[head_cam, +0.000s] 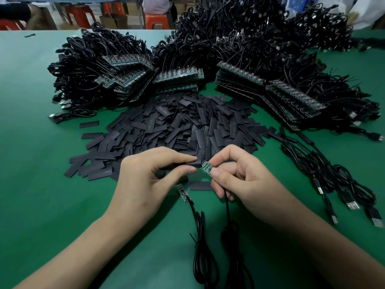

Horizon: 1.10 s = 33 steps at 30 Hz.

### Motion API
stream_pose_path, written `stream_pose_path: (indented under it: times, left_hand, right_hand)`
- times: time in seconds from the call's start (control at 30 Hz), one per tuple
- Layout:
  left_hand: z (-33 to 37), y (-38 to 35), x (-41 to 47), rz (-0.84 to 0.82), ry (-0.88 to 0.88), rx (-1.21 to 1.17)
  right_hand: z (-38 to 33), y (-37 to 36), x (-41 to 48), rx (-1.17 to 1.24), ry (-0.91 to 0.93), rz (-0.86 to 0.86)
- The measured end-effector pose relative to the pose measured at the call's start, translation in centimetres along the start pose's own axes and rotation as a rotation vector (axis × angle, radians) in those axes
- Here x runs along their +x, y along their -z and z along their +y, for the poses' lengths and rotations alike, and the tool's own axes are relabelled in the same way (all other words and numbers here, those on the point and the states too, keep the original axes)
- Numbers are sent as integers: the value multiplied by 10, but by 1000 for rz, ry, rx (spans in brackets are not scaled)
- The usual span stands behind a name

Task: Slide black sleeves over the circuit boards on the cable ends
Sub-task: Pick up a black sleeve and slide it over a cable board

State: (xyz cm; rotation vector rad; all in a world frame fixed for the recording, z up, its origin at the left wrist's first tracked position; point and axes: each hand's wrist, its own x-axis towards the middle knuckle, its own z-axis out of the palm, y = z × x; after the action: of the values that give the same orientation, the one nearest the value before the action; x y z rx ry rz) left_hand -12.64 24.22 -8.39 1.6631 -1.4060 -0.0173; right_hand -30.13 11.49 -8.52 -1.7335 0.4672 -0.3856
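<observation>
1. The table (41, 142) is carrying cable heaps (239, 38) along its far side.
2. The sleeve pile (177, 126) is lying in front of the heaps.
3. The left hand (143, 184) is pinching one sleeve (194, 163) over the pile's near edge.
4. The right hand (245, 180) is pinching a board (207, 167), whose end is touching the sleeve; its cable (227, 207) is hanging down.
5. A second board (182, 192) is lying beneath the left hand.

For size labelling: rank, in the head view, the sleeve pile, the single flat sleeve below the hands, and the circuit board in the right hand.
1. sleeve pile
2. single flat sleeve
3. circuit board; right hand hides part, so last two unsure.
</observation>
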Motion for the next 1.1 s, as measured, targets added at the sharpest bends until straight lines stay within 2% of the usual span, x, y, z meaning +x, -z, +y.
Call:
stream_pose_path:
  times: [0.2,0.4,0.7,0.93,1.1]
  left_hand:
    - [-4,2,-2,-94,-80,34]
    - [-11,8,3,-211,-287,112]
    - [-7,4,1,-327,-372,83]
    - [-3,4,0,-151,-215,39]
    - [-3,5,-1,-146,-236,44]
  right_hand:
    - [0,7,-1,-39,-10,-50]
    - [-3,11,-3,-96,-41,-187]
    - [-1,6,-3,-115,-43,-252]
    - [-7,11,-2,-71,-82,-144]
    - [-8,14,-3,-67,-120,-138]
